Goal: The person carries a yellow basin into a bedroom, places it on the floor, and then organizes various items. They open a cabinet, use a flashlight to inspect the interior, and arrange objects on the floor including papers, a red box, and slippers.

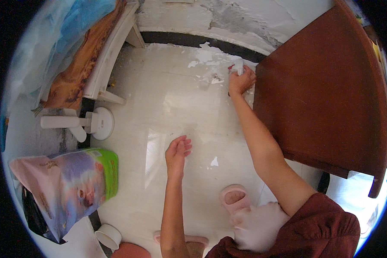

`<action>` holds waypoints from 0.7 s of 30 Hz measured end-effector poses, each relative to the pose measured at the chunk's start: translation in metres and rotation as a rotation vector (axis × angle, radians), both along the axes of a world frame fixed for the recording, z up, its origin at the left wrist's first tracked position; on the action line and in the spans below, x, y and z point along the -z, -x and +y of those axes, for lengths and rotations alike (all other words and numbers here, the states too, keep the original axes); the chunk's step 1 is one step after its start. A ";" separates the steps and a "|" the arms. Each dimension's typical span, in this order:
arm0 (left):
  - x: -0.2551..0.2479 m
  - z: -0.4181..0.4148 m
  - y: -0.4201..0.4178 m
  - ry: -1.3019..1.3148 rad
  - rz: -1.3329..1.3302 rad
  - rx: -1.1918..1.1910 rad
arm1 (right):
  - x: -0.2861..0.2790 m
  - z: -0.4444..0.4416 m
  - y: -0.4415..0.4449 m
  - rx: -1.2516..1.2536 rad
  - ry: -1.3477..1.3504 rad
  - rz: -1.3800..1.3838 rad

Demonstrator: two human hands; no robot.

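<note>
My right hand (242,80) reaches out to the floor beside the brown wooden cabinet (316,90), its fingers closed around a whitish, partly see-through object (238,67) with a small red part. What that object is, I cannot tell. Near it, white flakes of peeled paint (204,56) lie on the floor along the dark skirting. Over the middle of the glossy tiled floor (142,119), my left hand (178,151) is held with loosely curled fingers and nothing in it. A small white flake (214,161) lies to the right of that hand.
At the left are a white bench or table frame (111,58), a white device with a round base (102,123) and a printed plastic bag (80,190). A white tub (108,236) stands at lower left. The back wall (232,19) is peeling. Pink slippers (233,196) are on my feet.
</note>
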State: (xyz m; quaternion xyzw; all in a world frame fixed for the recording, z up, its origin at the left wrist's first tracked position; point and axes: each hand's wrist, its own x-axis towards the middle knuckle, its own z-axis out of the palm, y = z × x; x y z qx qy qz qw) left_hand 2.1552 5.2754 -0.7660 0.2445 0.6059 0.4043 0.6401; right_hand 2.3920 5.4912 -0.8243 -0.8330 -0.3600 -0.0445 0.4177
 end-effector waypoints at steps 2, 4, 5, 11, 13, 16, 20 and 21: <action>0.004 -0.002 0.003 0.017 0.010 -0.001 | 0.002 0.001 0.005 -0.030 -0.008 -0.070; 0.006 -0.002 0.005 0.010 -0.001 0.006 | 0.008 0.005 0.004 -0.106 0.082 -0.098; 0.008 -0.002 0.004 0.007 -0.008 0.011 | 0.010 0.008 0.002 -0.141 0.128 -0.112; 0.027 0.010 0.006 -0.014 -0.001 -0.005 | -0.004 0.014 0.007 0.022 -0.012 0.017; 0.029 0.018 0.003 -0.040 0.011 0.020 | 0.003 0.021 -0.011 0.127 -0.003 -0.044; 0.034 0.026 -0.001 -0.062 0.043 0.053 | 0.010 0.034 -0.031 0.185 0.160 -0.114; 0.040 0.032 -0.002 -0.051 0.091 0.106 | 0.017 0.062 -0.047 0.114 0.405 -0.262; 0.041 0.032 0.001 -0.049 0.074 0.123 | 0.021 0.069 -0.049 0.090 0.487 -0.303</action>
